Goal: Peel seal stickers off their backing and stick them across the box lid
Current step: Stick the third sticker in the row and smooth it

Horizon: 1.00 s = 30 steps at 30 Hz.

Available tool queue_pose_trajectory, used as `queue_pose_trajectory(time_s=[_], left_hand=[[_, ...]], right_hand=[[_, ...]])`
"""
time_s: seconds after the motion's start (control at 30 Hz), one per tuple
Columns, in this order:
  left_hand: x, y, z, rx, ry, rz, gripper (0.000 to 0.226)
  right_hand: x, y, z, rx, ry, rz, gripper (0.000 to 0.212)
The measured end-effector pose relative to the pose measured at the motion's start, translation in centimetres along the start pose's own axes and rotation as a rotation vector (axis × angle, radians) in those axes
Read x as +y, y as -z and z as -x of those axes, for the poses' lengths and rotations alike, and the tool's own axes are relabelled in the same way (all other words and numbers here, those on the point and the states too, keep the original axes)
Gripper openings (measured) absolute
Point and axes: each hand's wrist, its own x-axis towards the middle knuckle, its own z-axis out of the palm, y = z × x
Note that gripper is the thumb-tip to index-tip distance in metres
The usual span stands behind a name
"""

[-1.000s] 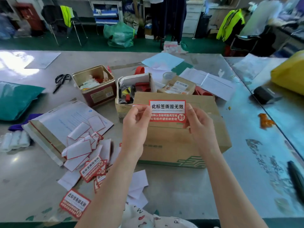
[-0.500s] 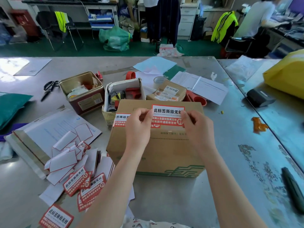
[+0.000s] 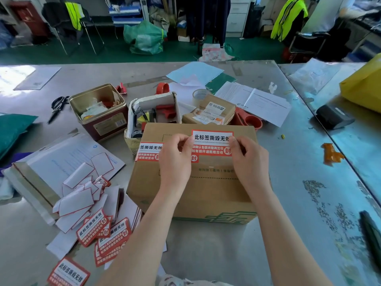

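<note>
Both my forearms reach forward over the cardboard box [image 3: 191, 195], wrists raised, as I hold a red-and-white seal sticker [image 3: 212, 142] above its lid. My left hand [image 3: 175, 159] pinches the sticker's left edge between thumb and curled fingers; my right hand [image 3: 247, 159] pinches its right edge the same way. Whether the sticker touches the lid, I cannot tell. Another seal sticker [image 3: 148, 151] lies on the lid's left edge. Loose stickers [image 3: 103, 234] and peeled backings [image 3: 76, 201] litter the table [image 3: 288, 223] to my left.
</note>
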Motion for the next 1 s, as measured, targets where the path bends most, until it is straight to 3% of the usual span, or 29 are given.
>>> queue_pose_trajectory(time_s=[0.33, 0.5, 0.63, 0.8, 1.0], left_hand=[[0.2, 0.2, 0.5, -0.011, 0.003, -0.015, 0.018], [-1.2, 1.2, 0.2, 0.060, -0.016, -0.165, 0.027], [-2.7, 2.0, 0.6, -0.070, -0.144, -0.320, 0.021], [-2.6, 2.0, 0.9, -0.278, -0.219, -0.458, 0.034], [-2.5, 2.0, 1.1, -0.313, -0.266, -0.562, 0.036]], right_hand=[[-0.4, 0.2, 0.6, -0.003, 0.032, -0.015, 0.031], [1.3, 1.0, -0.8, 0.203, -0.126, -0.057, 0.036], [2.3, 1.7, -1.9, 0.064, -0.169, 0.032, 0.034], [1.5, 0.2, -1.7, -0.064, -0.153, 0.033, 0.040], [1.1, 0.0, -1.5, -0.139, -0.155, 0.051, 0.042]])
